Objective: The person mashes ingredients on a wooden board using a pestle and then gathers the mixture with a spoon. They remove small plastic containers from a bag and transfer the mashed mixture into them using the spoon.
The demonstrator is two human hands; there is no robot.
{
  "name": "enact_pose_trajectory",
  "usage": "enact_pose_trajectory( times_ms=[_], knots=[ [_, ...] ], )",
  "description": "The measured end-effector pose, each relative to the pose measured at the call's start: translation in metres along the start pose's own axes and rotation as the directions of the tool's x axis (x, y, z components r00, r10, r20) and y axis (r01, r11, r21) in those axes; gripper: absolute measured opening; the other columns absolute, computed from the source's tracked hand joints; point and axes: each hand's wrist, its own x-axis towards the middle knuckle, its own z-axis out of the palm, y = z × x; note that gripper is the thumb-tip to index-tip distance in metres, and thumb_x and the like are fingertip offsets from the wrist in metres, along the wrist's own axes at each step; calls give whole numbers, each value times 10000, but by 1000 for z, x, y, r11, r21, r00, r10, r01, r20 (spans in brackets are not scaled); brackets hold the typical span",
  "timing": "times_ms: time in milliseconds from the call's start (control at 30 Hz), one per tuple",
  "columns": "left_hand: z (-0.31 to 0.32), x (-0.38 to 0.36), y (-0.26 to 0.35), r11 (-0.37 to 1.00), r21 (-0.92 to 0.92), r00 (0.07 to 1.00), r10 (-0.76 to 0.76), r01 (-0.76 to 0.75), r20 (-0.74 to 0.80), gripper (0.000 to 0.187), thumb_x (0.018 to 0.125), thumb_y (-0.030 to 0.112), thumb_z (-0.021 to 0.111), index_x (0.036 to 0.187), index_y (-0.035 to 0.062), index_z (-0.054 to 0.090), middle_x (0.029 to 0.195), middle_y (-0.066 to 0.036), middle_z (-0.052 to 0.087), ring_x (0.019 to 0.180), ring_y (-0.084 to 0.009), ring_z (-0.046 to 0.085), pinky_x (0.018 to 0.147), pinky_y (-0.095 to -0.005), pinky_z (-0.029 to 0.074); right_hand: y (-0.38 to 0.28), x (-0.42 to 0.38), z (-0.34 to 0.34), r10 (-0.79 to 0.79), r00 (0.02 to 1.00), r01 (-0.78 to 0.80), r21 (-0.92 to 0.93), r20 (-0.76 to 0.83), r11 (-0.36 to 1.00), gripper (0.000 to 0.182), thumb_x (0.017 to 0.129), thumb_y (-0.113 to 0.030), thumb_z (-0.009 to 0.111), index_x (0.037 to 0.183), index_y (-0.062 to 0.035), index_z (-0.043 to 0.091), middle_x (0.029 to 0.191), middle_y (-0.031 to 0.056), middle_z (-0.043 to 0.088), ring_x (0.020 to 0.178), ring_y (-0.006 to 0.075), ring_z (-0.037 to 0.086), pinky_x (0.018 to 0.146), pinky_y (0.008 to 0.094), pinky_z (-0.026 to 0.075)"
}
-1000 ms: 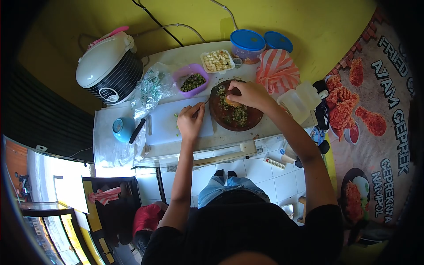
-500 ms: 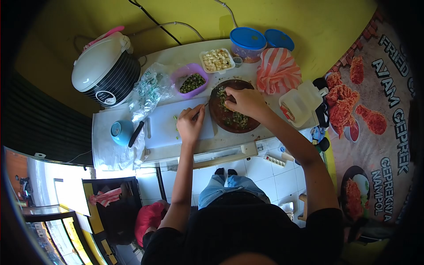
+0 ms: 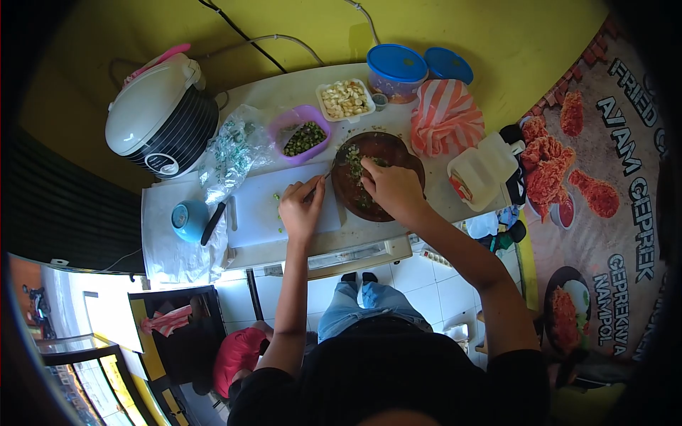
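Observation:
A dark brown round mortar (image 3: 414,162) stands on the worktop, with chopped green bits spread inside it. My right hand (image 3: 391,188) is over it, fingers bent down together among the green bits; what they hold is hidden. To its left, my left hand (image 3: 301,209) is closed in a pinch at the mortar's left edge, above a white cutting board (image 3: 257,206). Something thin shows at its fingertips, too small to name. A few green pieces (image 3: 277,197) lie on the board. Behind it, a purple tub (image 3: 325,145) holds chopped green pieces.
A white tray of pale peeled cloves (image 3: 346,98), a blue-lidded container (image 3: 398,62) and a striped plastic bag (image 3: 446,117) line the back. Left are a rice cooker (image 3: 160,113), a blue bowl (image 3: 190,220) and a black-handled knife (image 3: 213,224). An open box (image 3: 490,170) stands right.
My right hand has shifted slightly down and right, its fingers lower into the mortar. My left hand stays pinched beside it. The whole view has tilted a little.

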Motion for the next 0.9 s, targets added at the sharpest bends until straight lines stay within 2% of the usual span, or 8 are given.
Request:
enact_pose_trajectory(
  times_ms=[100, 300, 400, 500, 600, 700, 867, 900],
  knots=[
    [0, -1, 0, 1000, 9, 1000, -12, 12, 0, 127, 795, 155, 707, 898, 93, 746, 595, -68, 559, 560, -218, 522, 557, -349, 435, -2, 8, -5, 29, 997, -27, -22, 73, 999, 298, 872, -249, 573, 1153, -151, 571, 678, 84, 640, 628, 267, 637, 556, 409, 482],
    [0, -1, 1, 1000, 22, 1000, 3, -3, -8, 130, 801, 164, 704, 902, 95, 747, 596, -67, 560, 555, -208, 517, 551, -341, 431, -6, -6, -3, 53, 999, -54, 20, 7, 998, 267, 875, -252, 566, 1121, -150, 573, 665, 94, 634, 628, 270, 638, 557, 413, 487],
    [1, -1, -1, 999, 33, 1000, -1, 1, 3, 131, 800, 165, 706, 903, 95, 747, 594, -66, 559, 551, -205, 511, 545, -340, 427, -5, -1, -14, 95, 989, -99, 24, 112, 995, 259, 881, -256, 558, 1118, -153, 574, 670, 99, 634, 622, 271, 638, 552, 413, 488],
    [2, -1, -2, 1000, 17, 1000, -5, 5, -7, 132, 799, 168, 707, 902, 96, 747, 592, -65, 557, 548, -205, 507, 541, -342, 424, -1, 6, -3, 66, 993, -66, -5, 93, 998, 304, 912, -307, 520, 1175, -155, 526, 684, 82, 648, 640, 294, 642, 560, 428, 486],
    [2, -2, -4, 999, 36, 1000, 20, -19, -23, 133, 800, 172, 706, 900, 95, 747, 592, -63, 556, 548, -205, 506, 541, -344, 424, -3, -6, -1, 88, 996, -90, 46, 33, 995, 245, 882, -266, 554, 1093, -143, 566, 674, 105, 638, 633, 284, 641, 564, 432, 488],
    [3, -2, -4, 999, 33, 999, 29, -28, -25, 134, 803, 175, 703, 903, 97, 747, 591, -62, 555, 552, -204, 508, 544, -345, 425, 6, -2, 3, 61, 996, -62, 21, 60, 998, 337, 898, -358, 530, 1150, -135, 524, 714, 118, 654, 680, 327, 643, 605, 456, 485],
    [2, -5, -5, 999, 32, 1000, 12, -12, -13, 133, 807, 179, 696, 902, 102, 747, 600, -64, 558, 568, -206, 516, 555, -345, 431, 36, 32, -20, 57, 909, -133, 159, 412, 978, 455, 841, -497, 592, 1138, -158, 530, 789, 146, 664, 745, 335, 651, 651, 453, 477],
    [2, -5, -5, 999, 30, 1000, 19, -18, -17, 133, 807, 178, 696, 902, 101, 747, 602, -64, 560, 569, -207, 518, 556, -346, 433, 41, 34, -26, 39, 893, -147, 207, 449, 967, 465, 826, -528, 612, 1104, -159, 554, 855, 141, 674, 810, 317, 660, 685, 420, 486]
  ],
)
